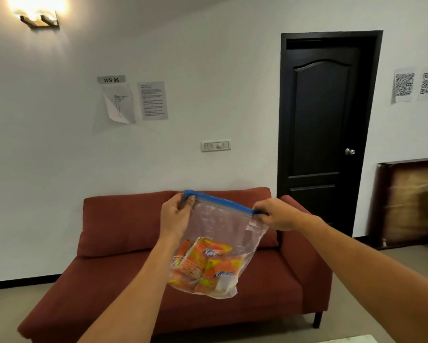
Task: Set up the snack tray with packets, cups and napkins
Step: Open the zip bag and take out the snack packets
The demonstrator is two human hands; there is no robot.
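a clear plastic bag (222, 233) hangs in the air in front of the person, held up over a red sofa (123, 243). a blue zip strip (220, 201) runs along its top edge, tilted so that the left end sits higher than the right. the bag's lower part is filled with orange and yellow snack packets (205, 266), bunched together at the bottom, with something pale and white (224, 284) tucked at the lower right corner; what that is cannot be told. the upper half of the bag is see-through and slack.

the left hand (175, 216) is closed on the left end of the zip strip, fingers curled over the top corner with the thumb side toward the camera. the right hand (277, 215) is closed on the right end of the strip, pinching it from above. both forearms reach in from the bottom of the view, bare.

behind the bag, the sofa stands against a white wall (208, 70). on the wall are a sign reading "ws 06" (111, 79), two paper sheets (136, 102) beneath and beside it, a switch panel (215, 145), and a lit lamp (38, 13) at the upper left. a dark door (324, 120) stands to the right, with two printed code sheets (418, 84) past it and a wooden board (411, 204) leaning low at the far right.
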